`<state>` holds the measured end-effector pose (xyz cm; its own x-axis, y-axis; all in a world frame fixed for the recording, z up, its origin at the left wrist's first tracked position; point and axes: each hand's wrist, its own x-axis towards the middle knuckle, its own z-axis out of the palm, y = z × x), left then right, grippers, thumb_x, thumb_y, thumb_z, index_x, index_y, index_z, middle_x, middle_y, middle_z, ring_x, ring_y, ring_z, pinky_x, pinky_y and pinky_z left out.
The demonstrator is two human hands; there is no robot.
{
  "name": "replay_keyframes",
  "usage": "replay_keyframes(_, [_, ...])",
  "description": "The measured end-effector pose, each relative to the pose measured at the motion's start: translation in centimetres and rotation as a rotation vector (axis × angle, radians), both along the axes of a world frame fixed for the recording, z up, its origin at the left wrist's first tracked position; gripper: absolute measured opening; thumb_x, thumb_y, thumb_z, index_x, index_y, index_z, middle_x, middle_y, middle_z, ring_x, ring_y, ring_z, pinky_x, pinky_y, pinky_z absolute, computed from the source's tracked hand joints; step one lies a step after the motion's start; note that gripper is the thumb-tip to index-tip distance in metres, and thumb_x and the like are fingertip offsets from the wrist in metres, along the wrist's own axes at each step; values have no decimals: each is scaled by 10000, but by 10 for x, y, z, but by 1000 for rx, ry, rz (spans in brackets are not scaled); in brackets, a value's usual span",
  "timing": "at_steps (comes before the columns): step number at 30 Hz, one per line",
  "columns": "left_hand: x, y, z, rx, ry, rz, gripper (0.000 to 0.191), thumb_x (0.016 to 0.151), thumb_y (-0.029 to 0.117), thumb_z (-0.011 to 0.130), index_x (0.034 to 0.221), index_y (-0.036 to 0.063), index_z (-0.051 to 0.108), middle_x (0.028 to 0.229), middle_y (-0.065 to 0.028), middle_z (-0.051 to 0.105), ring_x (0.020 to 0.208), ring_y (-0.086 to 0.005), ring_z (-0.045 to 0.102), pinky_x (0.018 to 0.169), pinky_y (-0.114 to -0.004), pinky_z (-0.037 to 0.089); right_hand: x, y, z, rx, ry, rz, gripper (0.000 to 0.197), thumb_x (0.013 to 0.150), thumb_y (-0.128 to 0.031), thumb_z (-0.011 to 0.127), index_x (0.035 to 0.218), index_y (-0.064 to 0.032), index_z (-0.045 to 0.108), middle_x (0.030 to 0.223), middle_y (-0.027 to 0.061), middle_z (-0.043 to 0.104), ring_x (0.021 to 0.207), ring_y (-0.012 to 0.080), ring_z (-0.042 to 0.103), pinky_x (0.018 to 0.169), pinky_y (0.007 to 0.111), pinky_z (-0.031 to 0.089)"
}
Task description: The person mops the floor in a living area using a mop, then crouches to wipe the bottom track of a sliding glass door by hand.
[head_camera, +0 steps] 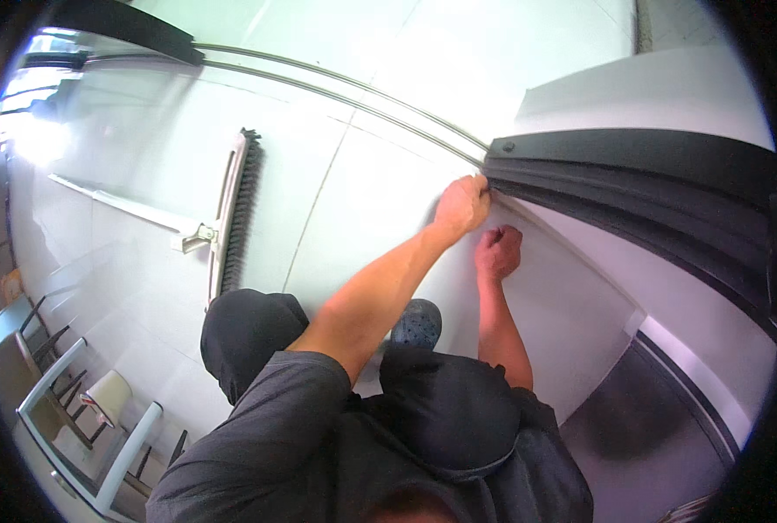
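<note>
A sliding-door floor track [352, 103] runs across pale tiles to the foot of a dark door frame [630, 170]. My left hand [463, 204] is at the frame's lower corner, its fingertips by the end of the track; whether they pinch something there is hidden. Close by on the right, my right hand [499, 252] hovers or rests over the floor with its fingers curled; I cannot tell if anything is inside. A push broom [231, 216] with dark bristles and a pale handle lies on the tiles to the left.
My knees and one clog [417, 323] are below my hands. Chairs [16, 379] and a light-framed piece of furniture [130, 451] stand at the lower left. A dark mat or floor panel [643, 405] lies at the lower right, beside a white wall [676, 274].
</note>
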<state>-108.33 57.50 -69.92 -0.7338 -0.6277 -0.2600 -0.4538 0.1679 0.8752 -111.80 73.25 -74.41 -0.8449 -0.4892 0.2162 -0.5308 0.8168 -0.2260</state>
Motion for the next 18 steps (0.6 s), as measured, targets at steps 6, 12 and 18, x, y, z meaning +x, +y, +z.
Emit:
replay_keyframes(6, [8,-1,7,13,29,51,209,809,204,583,895,15,604,891,-234,615,860,-422,579,765,-477,463,7,-4,5,-7,-129,-67,158,814,-220,544,894,-85,569,874,110,598,783,319,610,659,459,495])
replay_keyframes(12, [8,9,22,-61,-73,-38,266,843,243,576,948,-2,586,913,-226,607,868,-423,583,783,-484,471,6,0,-2,-36,-58,-41,112,795,-180,571,878,-105,565,861,103,591,754,315,605,641,451,492])
replay_keyframes(18, [5,24,17,-124,-116,-126,360,856,230,535,1110,-25,544,961,-233,622,892,-406,601,797,-483,479,2,4,-5,3,-28,-37,108,782,-164,580,854,-84,576,870,104,603,811,308,605,648,436,501])
